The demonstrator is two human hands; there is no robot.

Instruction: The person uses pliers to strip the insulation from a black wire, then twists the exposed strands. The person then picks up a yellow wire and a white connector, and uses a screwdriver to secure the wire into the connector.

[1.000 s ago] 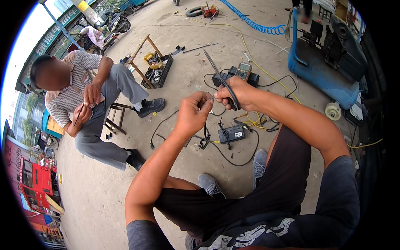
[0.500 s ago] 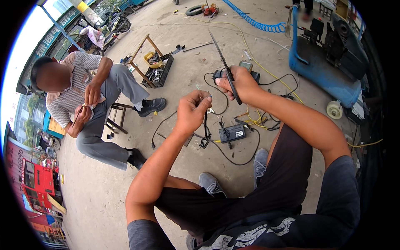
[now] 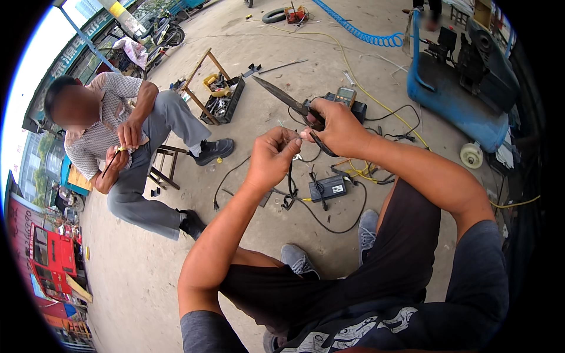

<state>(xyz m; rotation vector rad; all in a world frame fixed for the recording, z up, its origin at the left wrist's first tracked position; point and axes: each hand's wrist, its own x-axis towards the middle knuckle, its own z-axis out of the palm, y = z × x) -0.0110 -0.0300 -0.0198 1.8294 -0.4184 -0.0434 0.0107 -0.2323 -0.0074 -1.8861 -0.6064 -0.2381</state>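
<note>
Black-handled scissors w/ long dark blades [image 3: 294,105] are clenched in right hand [image 3: 336,128]; thin black cable [image 3: 290,179] is pinched by left hand [image 3: 272,159], hands nearly touching above concrete floor [image 3: 247,235].

A single head-worn fisheye view looks steeply down and forward, close over the person's raised hands, with the grey concrete floor [image 3: 147,282] stretching toward twelve o'clock.

seated person in striped shirt [image 3: 97,126] far left on a stool [image 3: 163,167] | black crate of tools [image 3: 226,99] beside wooden stand | blue compressor tank [image 3: 456,100] right | blue coiled hose [image 3: 359,29] top | tyre [image 3: 272,16] | red vehicle [image 3: 50,259] lower left
</note>
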